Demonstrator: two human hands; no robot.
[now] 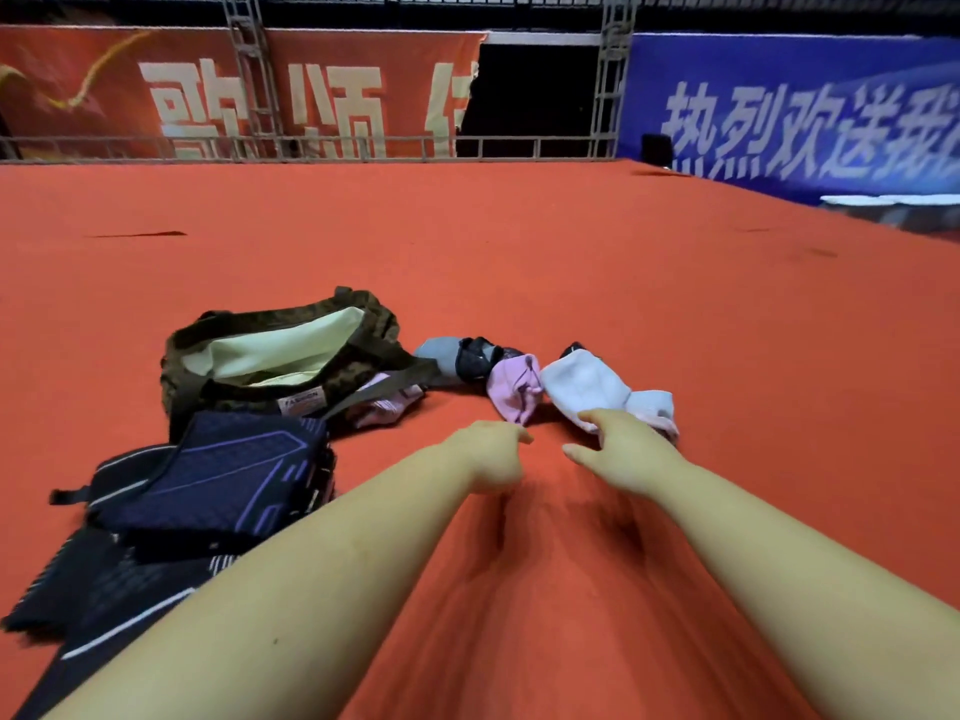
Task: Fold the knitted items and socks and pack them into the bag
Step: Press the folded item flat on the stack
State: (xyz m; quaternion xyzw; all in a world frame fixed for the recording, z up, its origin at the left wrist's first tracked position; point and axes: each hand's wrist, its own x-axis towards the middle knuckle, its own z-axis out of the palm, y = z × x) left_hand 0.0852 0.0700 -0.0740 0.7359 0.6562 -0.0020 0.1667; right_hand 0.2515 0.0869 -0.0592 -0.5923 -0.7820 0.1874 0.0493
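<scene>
An open brown bag with a pale lining lies on the red carpet at centre left. In front of it sits a folded dark blue knitted item on top of other dark knits. Right of the bag lie several socks: a grey and black one, a pink one and a white one. Another pink piece lies under the bag strap. My left hand hovers with fingers curled, holding nothing, just short of the pink sock. My right hand reaches with loose fingers to the white sock's near edge.
The red carpet spreads far ahead and to the right. A metal railing with red and blue banners closes off the back. White objects lie at the far right edge.
</scene>
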